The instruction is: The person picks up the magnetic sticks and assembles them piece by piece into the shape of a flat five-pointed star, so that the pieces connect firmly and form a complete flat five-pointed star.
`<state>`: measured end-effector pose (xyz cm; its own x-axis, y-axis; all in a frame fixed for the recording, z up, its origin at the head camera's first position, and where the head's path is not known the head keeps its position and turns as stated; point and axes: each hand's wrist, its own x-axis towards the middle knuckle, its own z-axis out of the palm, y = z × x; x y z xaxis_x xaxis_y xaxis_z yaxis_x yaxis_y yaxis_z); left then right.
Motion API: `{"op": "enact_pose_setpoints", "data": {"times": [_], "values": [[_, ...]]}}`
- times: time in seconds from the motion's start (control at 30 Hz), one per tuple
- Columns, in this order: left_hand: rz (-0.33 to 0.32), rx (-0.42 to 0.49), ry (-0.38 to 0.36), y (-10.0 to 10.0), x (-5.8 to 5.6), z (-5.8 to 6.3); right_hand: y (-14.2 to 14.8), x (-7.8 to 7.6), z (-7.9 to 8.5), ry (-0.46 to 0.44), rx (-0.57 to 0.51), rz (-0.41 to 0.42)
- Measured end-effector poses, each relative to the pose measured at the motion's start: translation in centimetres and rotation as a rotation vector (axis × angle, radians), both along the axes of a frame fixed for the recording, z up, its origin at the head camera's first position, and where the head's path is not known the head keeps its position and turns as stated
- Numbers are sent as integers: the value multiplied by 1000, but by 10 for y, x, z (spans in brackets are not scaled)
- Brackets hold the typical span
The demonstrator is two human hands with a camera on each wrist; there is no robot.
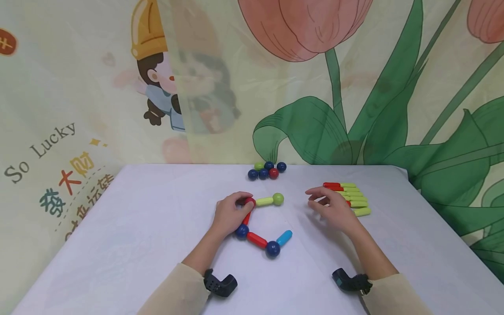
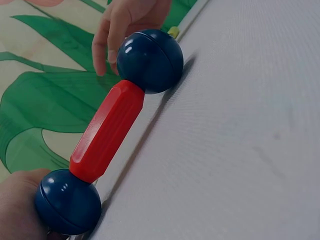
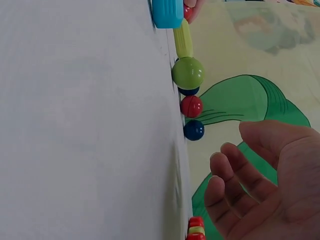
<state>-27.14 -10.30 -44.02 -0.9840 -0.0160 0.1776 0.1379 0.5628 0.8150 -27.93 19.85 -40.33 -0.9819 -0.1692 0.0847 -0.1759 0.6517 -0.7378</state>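
Note:
My left hand (image 1: pixel 231 213) pinches the red ball (image 1: pixel 250 202) of a chain of toy rods and balls lying on the table. From that ball a yellow-green rod (image 1: pixel 264 201) leads to a green ball (image 1: pixel 278 199). A red rod (image 1: pixel 246 218) runs down to a dark blue ball (image 1: pixel 242 231); another red rod (image 1: pixel 257 240) joins it to a second blue ball (image 1: pixel 272 249), which bears a light blue rod (image 1: pixel 285 237) with a free end. My right hand (image 1: pixel 332 207), fingers loosely bent and holding nothing, hovers beside a row of red and yellow-green rods (image 1: pixel 356 197), partly hiding it.
At the table's back edge sits a cluster of loose balls, among them a red ball (image 1: pixel 273 173) and a blue ball (image 1: pixel 281 166). A white cloth (image 1: pixel 157 245) covers the table. Behind it hangs a printed backdrop (image 1: pixel 307 122). Each wrist wears a black strap device (image 1: pixel 221 284).

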Motion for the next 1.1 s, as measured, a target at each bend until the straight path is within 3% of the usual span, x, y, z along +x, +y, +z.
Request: {"op": "enact_pose_setpoints", "data": {"times": [0.4,0.67,1.1], "values": [[0,9,-8,-1,1,0,21,4,0,40,-32,2],[-8,12,0,-2,1,-1,41,5,7,-1,-68,14],[-17,6,2,-1,0,-1,83,4,8,-64,17,-119]]}}
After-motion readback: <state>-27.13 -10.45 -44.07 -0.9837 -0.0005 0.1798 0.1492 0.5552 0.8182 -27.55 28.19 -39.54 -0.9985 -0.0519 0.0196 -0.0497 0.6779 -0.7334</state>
